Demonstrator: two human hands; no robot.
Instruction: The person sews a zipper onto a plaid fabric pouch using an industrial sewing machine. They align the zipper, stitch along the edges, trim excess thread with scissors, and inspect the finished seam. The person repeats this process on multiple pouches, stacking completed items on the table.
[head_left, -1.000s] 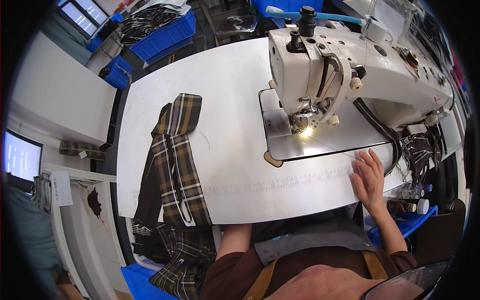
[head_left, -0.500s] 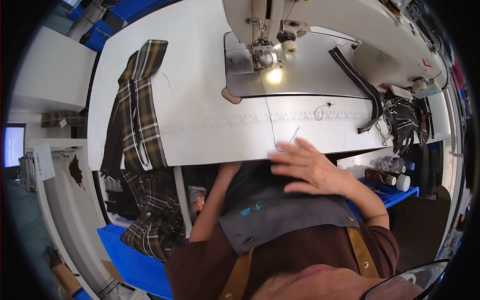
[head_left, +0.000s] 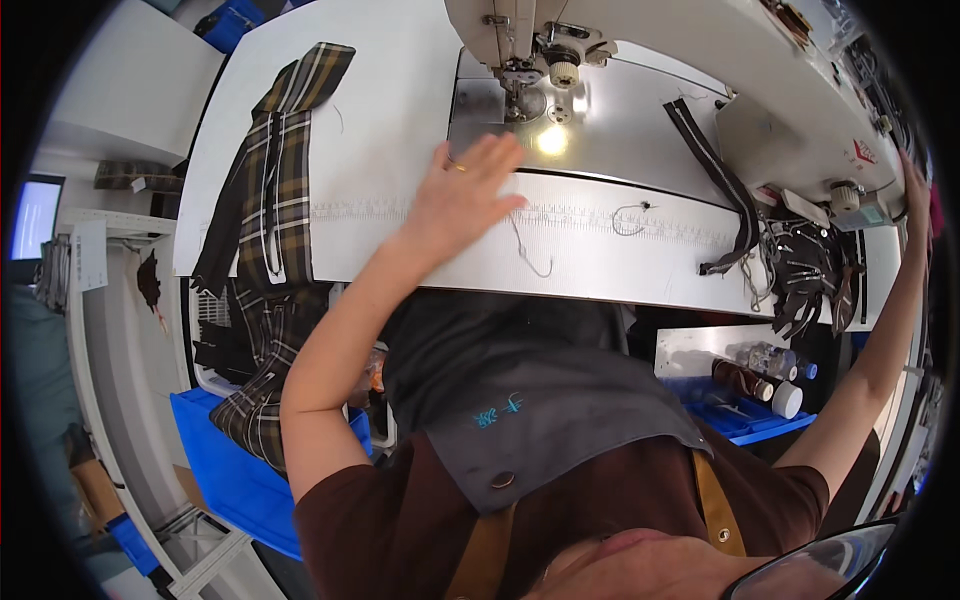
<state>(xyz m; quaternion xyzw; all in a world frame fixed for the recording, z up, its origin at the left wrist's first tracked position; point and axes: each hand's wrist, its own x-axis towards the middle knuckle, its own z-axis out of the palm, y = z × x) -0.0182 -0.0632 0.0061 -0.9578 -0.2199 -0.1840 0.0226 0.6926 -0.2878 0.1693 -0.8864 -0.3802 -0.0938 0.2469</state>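
My left hand (head_left: 462, 195) is over the front edge of the metal bed plate (head_left: 640, 120) of a white sewing machine (head_left: 790, 90), just in front of the needle area. Its fingers are stretched out and hold nothing. A loose thread (head_left: 530, 255) trails on the white tabletop beside it. Far to the right, my right hand (head_left: 914, 185) reaches to the end of the machine head; its fingers are mostly hidden there. Plaid fabric with a zipper (head_left: 275, 190) lies on the left of the table and hangs over the front edge.
A dark zipper strip (head_left: 715, 175) lies at the right of the bed, near a bundle of dark zippers (head_left: 805, 265). A printed ruler scale (head_left: 580, 215) runs along the table. Bottles (head_left: 765, 370) stand below on the right. A blue bin (head_left: 240, 450) sits beneath the hanging fabric.
My left hand has come up from below the table edge to the machine bed. My right hand has left the table front and moved far right to the machine's end.
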